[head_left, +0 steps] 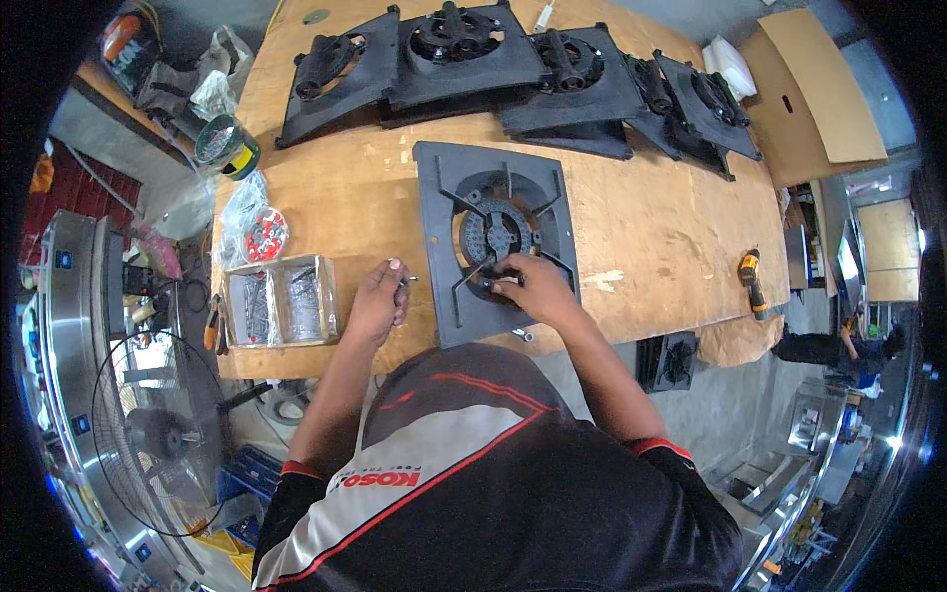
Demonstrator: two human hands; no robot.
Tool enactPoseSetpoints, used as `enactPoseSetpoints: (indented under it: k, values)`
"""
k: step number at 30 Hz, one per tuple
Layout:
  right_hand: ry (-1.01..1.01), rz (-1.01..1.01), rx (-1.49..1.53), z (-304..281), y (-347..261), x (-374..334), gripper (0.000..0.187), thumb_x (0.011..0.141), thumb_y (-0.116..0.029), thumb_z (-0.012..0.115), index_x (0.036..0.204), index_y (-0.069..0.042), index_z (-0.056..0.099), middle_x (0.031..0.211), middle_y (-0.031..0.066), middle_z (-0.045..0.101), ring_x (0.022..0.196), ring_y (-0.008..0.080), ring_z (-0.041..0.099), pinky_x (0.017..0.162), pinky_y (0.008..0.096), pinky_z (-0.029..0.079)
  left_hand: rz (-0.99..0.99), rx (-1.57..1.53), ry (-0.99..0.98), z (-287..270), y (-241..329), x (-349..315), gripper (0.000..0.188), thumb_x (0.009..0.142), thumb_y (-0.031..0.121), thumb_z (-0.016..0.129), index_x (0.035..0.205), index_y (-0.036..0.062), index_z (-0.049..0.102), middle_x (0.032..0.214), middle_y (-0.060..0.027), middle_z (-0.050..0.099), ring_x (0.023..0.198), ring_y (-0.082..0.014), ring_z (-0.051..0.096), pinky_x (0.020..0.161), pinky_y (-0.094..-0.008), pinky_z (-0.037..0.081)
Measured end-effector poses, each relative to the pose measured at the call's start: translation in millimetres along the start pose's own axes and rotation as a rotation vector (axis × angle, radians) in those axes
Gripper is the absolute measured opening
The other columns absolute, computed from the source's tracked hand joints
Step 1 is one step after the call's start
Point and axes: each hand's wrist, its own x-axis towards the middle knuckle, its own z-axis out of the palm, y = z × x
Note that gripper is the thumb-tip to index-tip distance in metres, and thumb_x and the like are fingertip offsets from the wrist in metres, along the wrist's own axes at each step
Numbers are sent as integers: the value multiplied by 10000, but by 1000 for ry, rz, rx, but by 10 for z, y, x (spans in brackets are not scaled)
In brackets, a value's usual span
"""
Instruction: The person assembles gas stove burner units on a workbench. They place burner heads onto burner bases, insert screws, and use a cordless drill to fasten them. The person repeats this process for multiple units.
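A black square gas burner plate (446, 296) lies in front of me on the wooden table. Its round burner head (498, 232) sits in the middle opening, with arms reaching toward the corners. My right hand (538, 289) has its fingertips pinched down at the near side of the burner head; whatever is between them is hidden. Just left of the plate, my left hand (381, 296) is curled closed, and a small metal bolt (412, 279) pokes out from its fingers. A shiny metal piece (523, 334) shows at the plate's near edge.
Several more black burner plates (464, 84) lie along the far side. At left stand a divided box (330, 301) of bolts, a tub of red and grey parts (266, 235), a green can (227, 148) and pliers (213, 326). A yellow-black power driver (753, 281) lies right.
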Motion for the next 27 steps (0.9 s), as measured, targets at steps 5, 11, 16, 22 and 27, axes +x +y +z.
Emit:
enactPoseSetpoints:
  k: [5,11,16,22,27]
  values:
    - [135,-18,55,-231,-410,-26,270,817,-179,713,1019,-7,661,974,162,672,919,335,651,808,402,510,25,-23,-255,306,308,-290,351,1023,408,455,882,91,512,587,17,402,434,-76,344,391,-231,284]
    - [-178,93,738,-201,-639,-3,238,872,-132,697,1031,39,650,940,103,692,867,159,646,793,300,513,59,54,-355,687,453,-335,360,1024,415,447,861,98,498,583,17,392,438,-73,340,388,-233,276]
    - [123,123,543,-298,-382,166,191,846,-143,720,975,-7,687,887,71,697,822,108,625,777,290,510,58,-132,-167,570,377,-208,368,1025,430,433,855,108,487,592,19,398,437,-77,347,385,-230,271]
    - [263,-111,-174,-150,156,1039,225,831,-231,648,984,-83,722,956,148,701,904,337,660,829,433,517,139,-103,39,40,301,-84,383,1014,440,443,836,103,482,586,20,404,424,-83,361,375,-230,275]
    - [254,-36,-365,-35,222,1231,226,848,-255,631,992,-109,728,962,161,696,911,356,650,818,449,514,110,102,66,16,165,-93,363,1016,394,468,901,58,544,585,24,405,439,-69,370,380,-225,284]
